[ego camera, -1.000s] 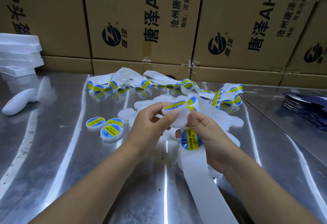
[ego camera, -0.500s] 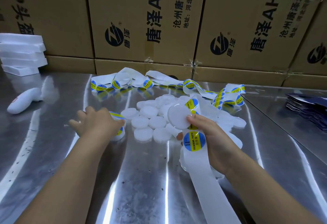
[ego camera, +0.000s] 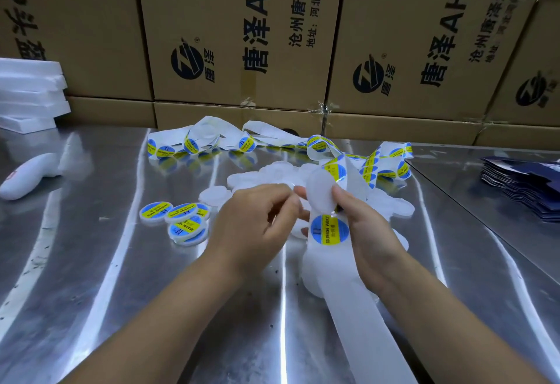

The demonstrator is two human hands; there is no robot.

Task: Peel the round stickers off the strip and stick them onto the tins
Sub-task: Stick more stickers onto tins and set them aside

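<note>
Brown cardboard boxes (ego camera: 236, 35) behind the shiny steel table (ego camera: 91, 292), white foam slabs (ego camera: 30, 92) stacked far left, labelled round tins (ego camera: 178, 220) left of the plain white tin pile (ego camera: 260, 174), looped white sticker strip (ego camera: 197, 141) behind it, dark blue flat cartons (ego camera: 521, 189) right.

Right hand (ego camera: 369, 232) grips a white tin (ego camera: 321, 192) and sticker strip (ego camera: 348, 292); left hand (ego camera: 254, 223)'s fingers (ego camera: 286, 198) curl just beside.

A single wide-angle camera is sitting on the person's head, looking forward and down, close over the left hand (ego camera: 251, 229) and right hand (ego camera: 372, 232) mid-frame. It is facing the boxes (ego camera: 242, 35) at 12 o'clock across the table (ego camera: 91, 262).
</note>
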